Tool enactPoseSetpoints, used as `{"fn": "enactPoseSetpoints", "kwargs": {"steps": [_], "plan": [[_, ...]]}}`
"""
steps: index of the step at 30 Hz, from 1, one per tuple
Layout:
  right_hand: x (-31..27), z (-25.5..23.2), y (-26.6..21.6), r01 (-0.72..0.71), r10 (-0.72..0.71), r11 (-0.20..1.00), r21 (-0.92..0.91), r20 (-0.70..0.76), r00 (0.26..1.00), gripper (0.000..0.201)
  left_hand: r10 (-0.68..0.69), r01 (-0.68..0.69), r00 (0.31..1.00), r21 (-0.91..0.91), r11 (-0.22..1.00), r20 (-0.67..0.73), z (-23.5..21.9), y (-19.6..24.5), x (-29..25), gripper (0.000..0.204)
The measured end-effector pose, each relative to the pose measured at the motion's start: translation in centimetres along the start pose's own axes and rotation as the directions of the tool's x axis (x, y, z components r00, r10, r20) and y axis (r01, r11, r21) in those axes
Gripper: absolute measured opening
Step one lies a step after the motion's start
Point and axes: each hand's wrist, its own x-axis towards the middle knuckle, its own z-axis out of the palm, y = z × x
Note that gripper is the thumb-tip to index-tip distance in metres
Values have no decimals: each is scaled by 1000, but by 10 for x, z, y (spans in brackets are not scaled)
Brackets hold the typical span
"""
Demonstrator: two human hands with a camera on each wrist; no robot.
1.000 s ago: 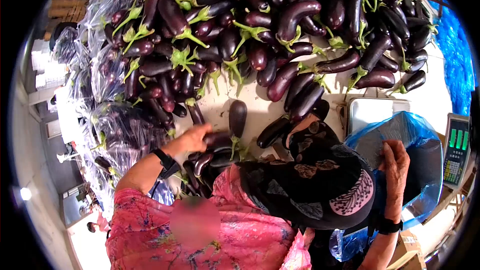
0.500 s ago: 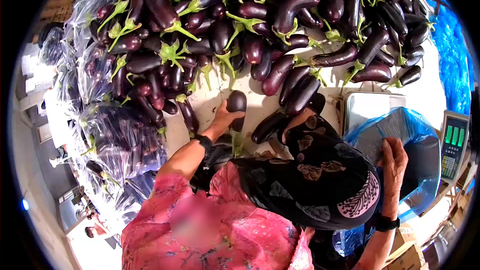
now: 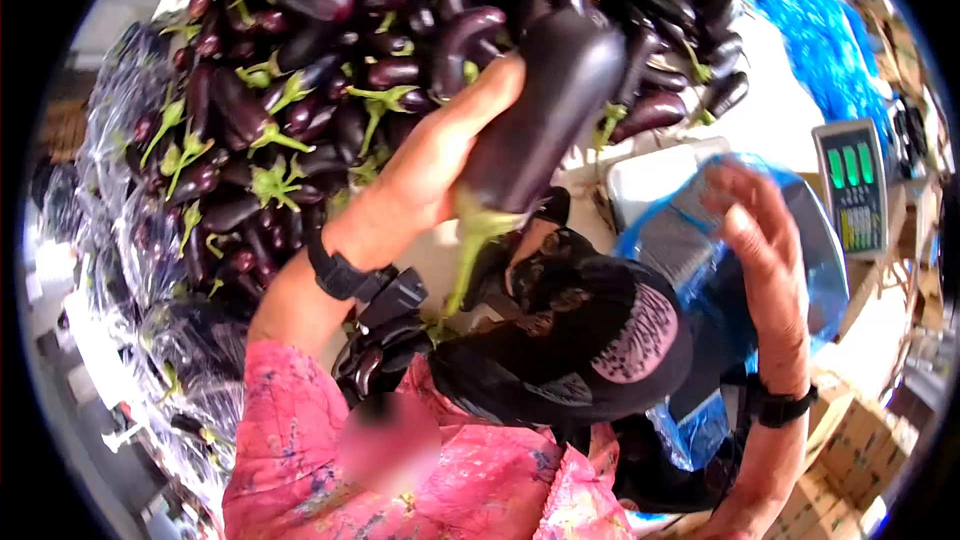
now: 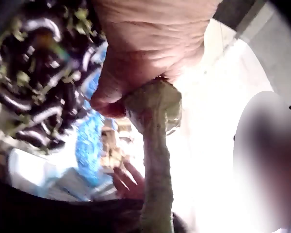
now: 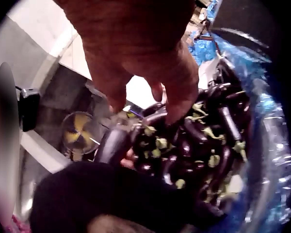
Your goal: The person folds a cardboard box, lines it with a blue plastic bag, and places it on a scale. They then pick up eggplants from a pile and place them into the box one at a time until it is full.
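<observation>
My left hand [image 3: 440, 165] grips a large dark purple eggplant [image 3: 545, 105] and holds it up in the air, green stem end down. In the left wrist view my left hand [image 4: 145, 48] closes round the eggplant's green cap and stem [image 4: 155, 141]. My right hand [image 3: 760, 235] holds the rim of a blue plastic bag [image 3: 700, 290] at the right, fingers curled over its edge. Seen from the right wrist, the right hand's fingers [image 5: 177, 97] hang curled above the eggplant pile [image 5: 199, 141], with the blue bag [image 5: 269, 160] at the right.
A big heap of eggplants [image 3: 330, 70] fills the table's far side. Clear bags of eggplants [image 3: 130, 230] lie along the left. A metal scale tray [image 3: 650, 175] and its green display [image 3: 848, 190] stand at the right. Cardboard boxes [image 3: 850, 450] sit lower right.
My left hand took one eggplant off the table and lifted it high toward the camera. The right hand stayed on the blue bag's rim. The view tilted.
</observation>
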Motion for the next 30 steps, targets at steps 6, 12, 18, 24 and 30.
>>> {"fn": "enactPoseSetpoints", "kwargs": {"steps": [6, 12, 18, 24, 30], "plan": [[2, -30, -50, 117, -74, 643, 757, -91, 993, 53, 356, -613, 767, 446, 652, 535, 145, -22, 90, 55], [-84, -108, -29, -223, 288, 861, 457, -77, 954, 71, -53, -104, 972, 620, 778, 230, 54, -8, 79, 48], [-76, -88, 75, -569, 631, 771, 285, -226, 742, 60, -218, 422, 901, 638, 644, -376, -144, -138, -26, 40], [-23, -82, 260, -400, 575, 743, 536, -207, 791, 42, -156, 580, 814, 766, 276, -560, -203, -258, -121, 76], [-15, -81, 368, -402, 398, 915, 40, -269, 877, 47, -52, 616, 784, 766, 182, -619, -193, -281, -114, 71]]}}
